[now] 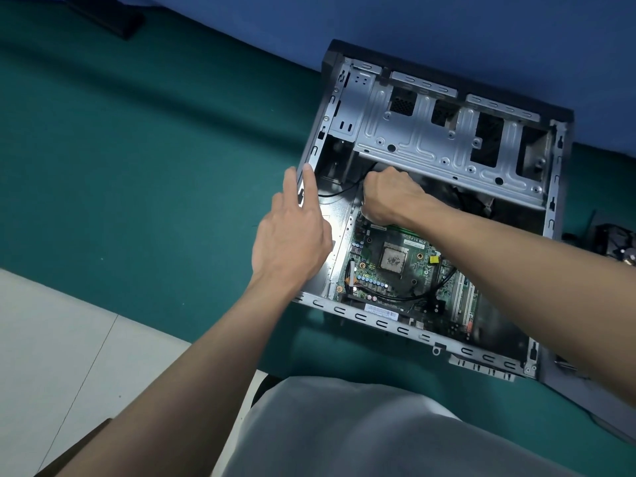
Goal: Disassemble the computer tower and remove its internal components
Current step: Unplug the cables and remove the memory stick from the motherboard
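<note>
Right hand (389, 197) is deep in the computer tower (378, 321), knuckles up and fingers curled tight just under the lip of the drive cage (430, 146), at the far edge of the motherboard (418, 268). What the fingers close on is hidden beneath the fist, so I cannot tell. A black cable (340, 191) runs in from the left wall and ends at that hand, which suggests a lead or plug is being freed. The left hand (292, 235) lies with its fingers straight and apart, their tips on the rim of the tower's left wall, bracing the case.

To do this step well, I would keep that bracing hand pressed down and pull straight out along the plug's own line. Wiggle gently and do not yank, and release any latch first (a sideways tug could stress the board). The cage edge sits just above the knuckles, so the fist should come out low.

The tower lies on its side on the green table (137, 166), open face up. Its dark front panel points away from the person, toward the blue backdrop, and its rear edge is nearest the body. The long axis seems to run away from the person, skewed a little rightward.
</note>
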The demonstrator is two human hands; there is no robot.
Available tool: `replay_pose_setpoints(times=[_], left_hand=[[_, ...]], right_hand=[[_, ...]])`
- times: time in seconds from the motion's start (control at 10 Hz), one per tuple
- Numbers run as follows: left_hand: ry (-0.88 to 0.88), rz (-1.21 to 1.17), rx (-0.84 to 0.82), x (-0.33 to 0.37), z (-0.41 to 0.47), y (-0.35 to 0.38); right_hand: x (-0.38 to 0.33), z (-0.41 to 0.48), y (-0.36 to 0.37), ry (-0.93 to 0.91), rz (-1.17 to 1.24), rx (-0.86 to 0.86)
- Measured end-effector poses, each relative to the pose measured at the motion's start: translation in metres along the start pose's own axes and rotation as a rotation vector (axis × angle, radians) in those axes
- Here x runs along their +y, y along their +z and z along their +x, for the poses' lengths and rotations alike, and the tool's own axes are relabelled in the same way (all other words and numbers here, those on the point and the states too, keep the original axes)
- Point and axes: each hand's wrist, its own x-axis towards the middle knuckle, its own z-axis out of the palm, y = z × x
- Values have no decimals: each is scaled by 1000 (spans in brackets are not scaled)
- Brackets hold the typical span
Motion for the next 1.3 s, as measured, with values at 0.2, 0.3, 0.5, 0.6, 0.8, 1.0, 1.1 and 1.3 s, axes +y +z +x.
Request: replay_pose_setpoints(times=[0.2, 0.3, 0.5, 0.6, 0.8, 1.0, 1.1, 1.3], left_hand=[[-4, -4, 5, 0, 0, 1], [-3, -6, 9, -1, 0, 2], [-6, -8, 17, -2, 1, 3], [-4, -5, 18, -2, 1, 4], [-2, -13, 23, -1, 1, 4], [-4, -14, 20, -1, 1, 4], [-1, -15, 20, -1, 0, 4], [4, -14, 17, -1, 0, 4]], right_hand=[[-3, 0, 3, 121, 91, 18], [-4, -1, 4, 128, 120, 45], [-5, -3, 1, 106, 103, 1], [-4, -4, -1, 67, 53, -40], [-2, -6, -5, -69, -45, -61], [6, -5, -7, -160, -110, -97], [16, -4, 0, -139, -97, -95], [14, 1, 4, -59, -87, -111]])
